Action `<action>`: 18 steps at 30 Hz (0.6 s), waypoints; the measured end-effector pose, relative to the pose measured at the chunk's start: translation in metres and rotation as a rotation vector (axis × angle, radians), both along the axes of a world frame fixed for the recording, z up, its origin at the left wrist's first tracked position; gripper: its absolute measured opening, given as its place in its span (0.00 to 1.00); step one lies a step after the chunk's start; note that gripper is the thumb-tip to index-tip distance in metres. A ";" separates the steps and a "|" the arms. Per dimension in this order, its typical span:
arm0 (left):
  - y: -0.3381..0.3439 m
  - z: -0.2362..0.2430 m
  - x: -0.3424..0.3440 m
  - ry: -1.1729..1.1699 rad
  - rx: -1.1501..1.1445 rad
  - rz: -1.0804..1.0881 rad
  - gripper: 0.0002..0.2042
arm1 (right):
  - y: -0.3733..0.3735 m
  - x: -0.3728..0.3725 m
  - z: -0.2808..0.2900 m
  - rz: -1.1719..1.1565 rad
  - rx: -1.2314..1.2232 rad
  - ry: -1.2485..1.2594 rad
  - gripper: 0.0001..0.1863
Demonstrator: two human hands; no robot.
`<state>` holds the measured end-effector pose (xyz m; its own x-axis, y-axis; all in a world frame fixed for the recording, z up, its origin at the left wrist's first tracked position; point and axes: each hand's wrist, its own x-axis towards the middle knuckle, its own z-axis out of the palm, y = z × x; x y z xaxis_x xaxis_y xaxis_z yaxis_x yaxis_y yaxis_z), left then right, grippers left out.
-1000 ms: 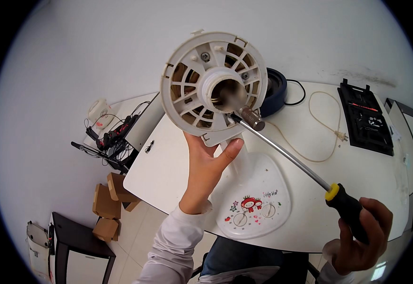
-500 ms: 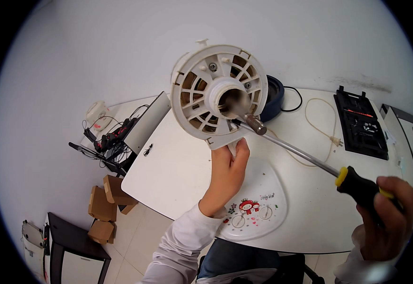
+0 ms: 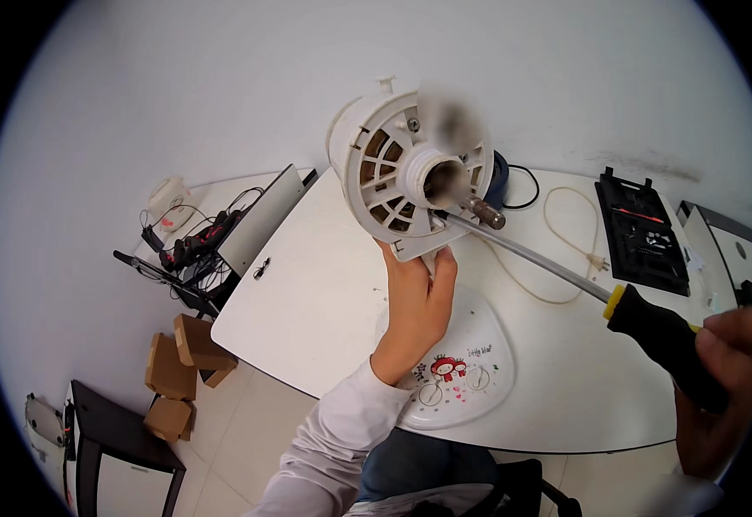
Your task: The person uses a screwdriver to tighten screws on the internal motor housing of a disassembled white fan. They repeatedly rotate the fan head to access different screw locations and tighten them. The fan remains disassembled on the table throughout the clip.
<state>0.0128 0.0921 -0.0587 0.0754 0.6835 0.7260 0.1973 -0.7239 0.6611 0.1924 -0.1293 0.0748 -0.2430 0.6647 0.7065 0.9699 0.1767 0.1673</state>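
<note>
My left hand (image 3: pixel 415 306) grips a white fan motor housing (image 3: pixel 359 177) from below and holds it up above the table. The housing's round slotted face is turned toward me and to the right. From its central collar a metal shaft (image 3: pixel 484 212) sticks out. A blurred patch hides the upper right of the face. In my right hand (image 3: pixel 733 370), closed round the black-and-yellow handle, is a long screwdriver (image 3: pixel 535 257). Its tip reaches the face just below the collar; whether it sits in a screw I cannot tell.
A white fan base (image 3: pixel 471 349) with two knobs lies on the white table (image 3: pixel 298 284). Behind the housing stands a dark blue round object (image 3: pixel 497 183). A cord with a plug (image 3: pixel 598 262) and a black tool case (image 3: pixel 643 237) are at right. Cardboard boxes (image 3: pixel 171 362) sit on the floor at left.
The housing has shifted slightly right and turned, so more of its left side shows. My right hand has moved right toward the picture's rim, still holding the screwdriver against the face.
</note>
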 end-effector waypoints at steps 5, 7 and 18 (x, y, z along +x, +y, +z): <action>0.004 0.005 0.006 -0.029 0.033 0.000 0.16 | -0.001 -0.002 0.002 -0.012 -0.059 -0.010 0.25; 0.003 0.006 0.003 0.003 0.052 0.026 0.19 | 0.004 0.011 0.001 -0.093 -0.169 0.214 0.21; 0.008 -0.001 0.000 0.010 0.217 0.112 0.16 | 0.017 -0.004 -0.004 -0.015 -0.196 0.087 0.28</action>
